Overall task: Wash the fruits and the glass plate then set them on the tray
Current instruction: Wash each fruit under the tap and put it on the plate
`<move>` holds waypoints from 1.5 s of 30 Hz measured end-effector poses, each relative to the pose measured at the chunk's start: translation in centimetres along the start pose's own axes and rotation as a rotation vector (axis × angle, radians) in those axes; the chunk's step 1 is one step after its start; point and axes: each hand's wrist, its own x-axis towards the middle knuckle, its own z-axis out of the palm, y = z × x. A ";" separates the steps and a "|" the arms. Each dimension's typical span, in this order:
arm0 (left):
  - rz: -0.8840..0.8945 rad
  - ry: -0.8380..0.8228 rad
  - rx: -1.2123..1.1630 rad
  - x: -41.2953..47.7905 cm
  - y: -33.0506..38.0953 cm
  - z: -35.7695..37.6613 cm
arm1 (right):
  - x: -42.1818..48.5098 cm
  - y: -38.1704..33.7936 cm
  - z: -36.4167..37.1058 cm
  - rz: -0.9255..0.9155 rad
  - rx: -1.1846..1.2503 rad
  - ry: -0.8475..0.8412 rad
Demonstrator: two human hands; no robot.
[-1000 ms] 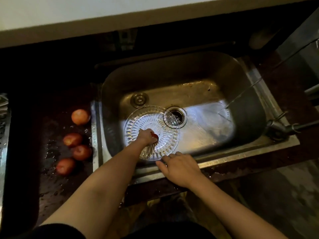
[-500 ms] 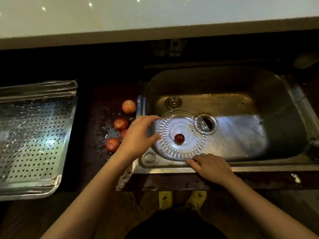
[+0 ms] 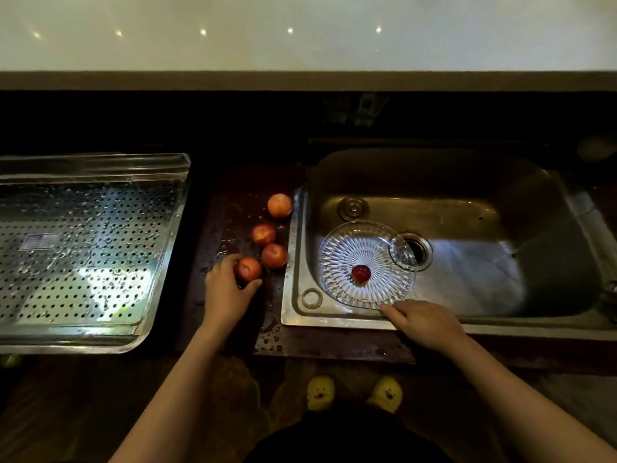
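Left hand (image 3: 227, 289) fingers grasping fruit (image 3: 248, 269) on tabletop (image 3: 230, 208) beside sink (image 3: 293, 262); right hand (image 3: 422, 320) fingers loose, touching glass plate (image 3: 337, 262) rim

Three loose fruits (image 3: 273, 230) crowd the dark counter (image 3: 230, 202) just beside the sink (image 3: 567, 208). A bare strip of counter separates them from the tray (image 3: 170, 228). The sink's right half lies open beyond the plate (image 3: 337, 248).

Tray (image 3: 160, 248) at far left on the counter (image 3: 230, 195); sink (image 3: 500, 208) at right. Between them, four fruits (image 3: 263, 233) lie in a row just left of the sink rim (the nearest sits under the left hand (image 3: 225, 290)). Glass plate (image 3: 337, 259) in the sink's left part, beside the drain (image 3: 417, 247), with one small fruit (image 3: 361, 273) at its centre. Right hand (image 3: 422, 320) on the front rim, touching the plate's near edge.
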 end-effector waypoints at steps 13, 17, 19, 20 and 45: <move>0.238 -0.172 -0.395 -3.4 11.3 0.9 | -0.6 -0.1 -0.2 0.008 0.007 0.072; 0.282 -0.295 -0.460 -4.0 17.1 3.8 | -0.3 0.2 -0.1 -0.022 0.015 0.024; 0.304 -0.344 -0.481 -4.3 20.2 5.3 | -0.3 0.5 -0.5 -0.058 0.025 -0.017; 0.314 -0.370 -0.482 -4.4 21.7 6.0 | -0.4 0.8 -0.7 -0.080 0.048 -0.047; 0.617 -0.682 -0.336 -2.6 42.4 22.8 | -0.1 22.4 -15.8 0.355 1.565 0.536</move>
